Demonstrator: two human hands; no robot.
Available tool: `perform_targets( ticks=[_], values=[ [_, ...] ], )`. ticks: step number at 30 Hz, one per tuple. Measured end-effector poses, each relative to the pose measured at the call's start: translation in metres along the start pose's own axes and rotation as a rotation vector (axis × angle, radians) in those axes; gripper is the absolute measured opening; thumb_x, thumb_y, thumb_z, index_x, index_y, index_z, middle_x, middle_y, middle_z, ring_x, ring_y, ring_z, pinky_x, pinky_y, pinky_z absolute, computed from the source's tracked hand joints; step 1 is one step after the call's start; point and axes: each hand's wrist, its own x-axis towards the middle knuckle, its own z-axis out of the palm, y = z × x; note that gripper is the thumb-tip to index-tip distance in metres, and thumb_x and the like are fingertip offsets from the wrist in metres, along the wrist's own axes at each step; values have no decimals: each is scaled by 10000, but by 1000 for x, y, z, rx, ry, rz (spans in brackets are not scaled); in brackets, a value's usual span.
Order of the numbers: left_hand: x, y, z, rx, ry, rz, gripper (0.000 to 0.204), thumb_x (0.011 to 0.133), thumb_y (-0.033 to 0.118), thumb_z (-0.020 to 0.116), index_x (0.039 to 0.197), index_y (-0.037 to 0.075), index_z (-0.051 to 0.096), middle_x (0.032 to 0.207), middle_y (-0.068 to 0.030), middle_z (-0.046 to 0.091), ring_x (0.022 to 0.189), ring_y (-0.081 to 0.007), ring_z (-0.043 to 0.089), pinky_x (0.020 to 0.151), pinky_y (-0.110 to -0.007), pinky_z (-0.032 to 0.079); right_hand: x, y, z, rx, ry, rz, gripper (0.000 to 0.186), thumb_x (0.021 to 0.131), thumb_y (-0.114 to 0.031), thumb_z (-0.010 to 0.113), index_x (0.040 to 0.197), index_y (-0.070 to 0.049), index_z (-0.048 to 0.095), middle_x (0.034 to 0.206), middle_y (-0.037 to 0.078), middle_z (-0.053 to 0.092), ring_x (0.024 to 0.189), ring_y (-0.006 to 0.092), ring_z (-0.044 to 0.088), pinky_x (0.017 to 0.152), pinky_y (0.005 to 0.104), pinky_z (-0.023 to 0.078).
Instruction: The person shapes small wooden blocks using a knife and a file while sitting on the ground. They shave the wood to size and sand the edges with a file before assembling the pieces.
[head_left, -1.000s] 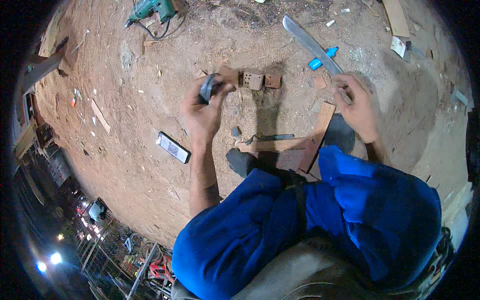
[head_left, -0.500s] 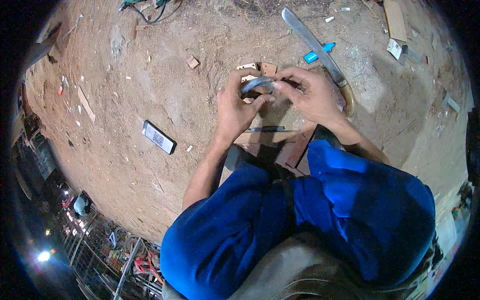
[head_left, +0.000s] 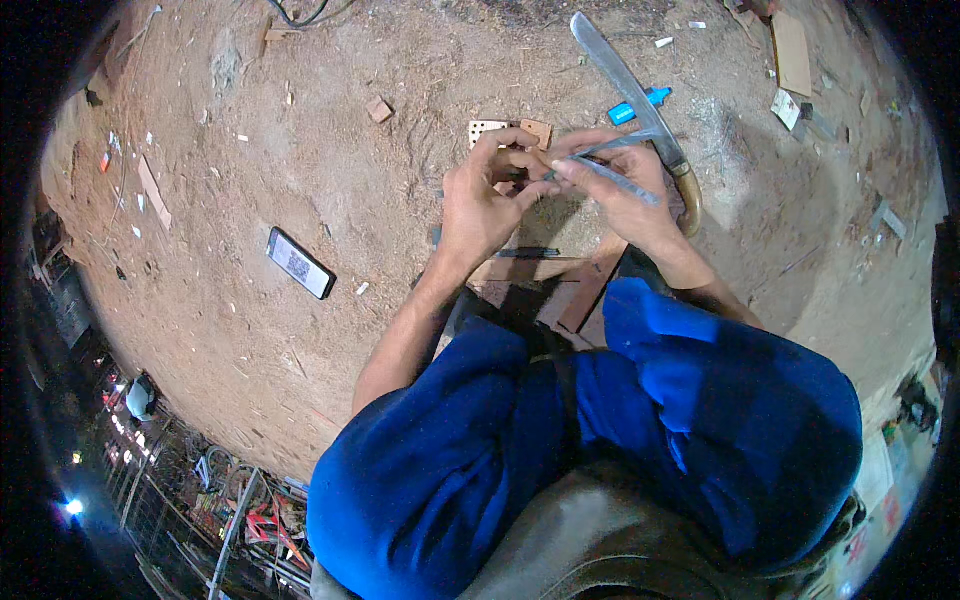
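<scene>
My right hand [head_left: 635, 190] pinches a thin grey-blue strip [head_left: 632, 186], whose two ends spread apart from the fingertips like a V. My left hand [head_left: 485, 195] is curled closed just left of it, its fingertips meeting those of the right. What the left fingers hold is too small and covered to make out. Right beyond the hands lie a pale block with dark dots [head_left: 487, 130] and a small brown wooden block [head_left: 538, 131]. To the right, a large curved knife [head_left: 625, 75] with a wooden handle passes beside a blue marker [head_left: 640, 105].
A phone [head_left: 301, 263] lies on the dusty ground at left. A wood chip [head_left: 379, 109] sits farther off. Close to my knees is a wooden board [head_left: 590, 290] with a dark slim tool [head_left: 528, 253]. Cardboard [head_left: 790, 55] lies far right; metal bars [head_left: 235, 535] stand lower left.
The strip, earlier bent in a loop between both hands, now extends rightward in two ends over my right hand. The hands stay close together.
</scene>
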Motion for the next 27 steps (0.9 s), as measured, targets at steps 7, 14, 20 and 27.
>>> perform_targets(
  ticks=[7,14,20,27],
  values=[
    [0,-11,-9,135,29,54,465,761,62,860,1168,59,636,944,-44,748,900,-148,729,752,-296,577,2,-2,-4,-90,132,-115,214,917,-29,711,1113,43,664,1070,144,744,882,130,693,791,253,552],
    [4,-2,-13,229,-60,104,354,759,82,841,1092,79,720,970,-76,745,865,-182,724,727,-312,589,0,2,-5,-61,147,-98,187,911,-86,753,1015,41,663,911,68,711,830,126,682,764,255,549],
    [7,-9,-11,283,-107,164,342,755,126,836,1081,86,740,1008,-102,737,926,-249,705,767,-365,598,2,5,-11,-50,141,-116,146,932,-79,726,1013,39,695,935,80,702,832,142,680,764,275,559],
    [12,-21,-15,588,-134,500,580,710,212,866,1233,90,647,1247,-113,639,1115,-346,633,936,-442,535,-1,-6,-15,210,129,-78,150,964,-67,664,1039,61,687,981,134,716,861,199,702,785,312,568]
  ],
)
